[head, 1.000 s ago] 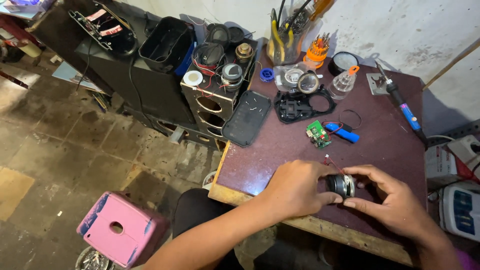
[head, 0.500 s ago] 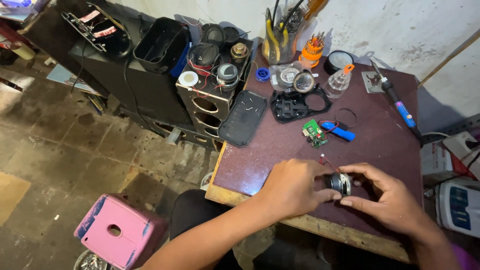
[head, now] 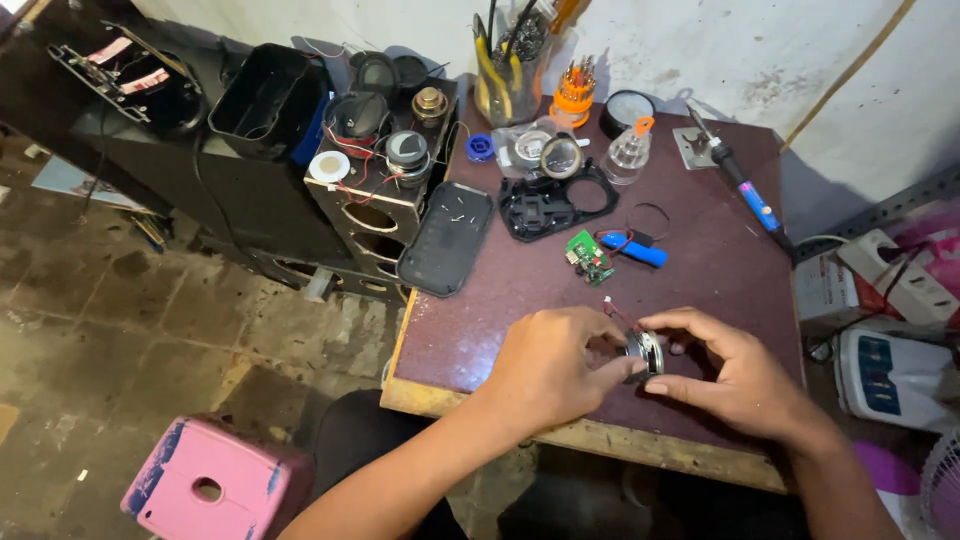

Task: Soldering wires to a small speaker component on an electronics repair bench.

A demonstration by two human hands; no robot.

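Our left hand (head: 545,368) and right hand (head: 735,375) both pinch a small round silver-rimmed speaker driver (head: 645,352) just above the dark maroon worktable (head: 500,310). A green circuit board (head: 588,257) lies farther back, well apart.

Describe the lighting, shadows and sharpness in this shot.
Head view: soft, even light on the maroon table; mild shadows behind the tool cup on the white wall; dark speaker cabinets lose detail; both hands and the small round speaker look slightly soft.
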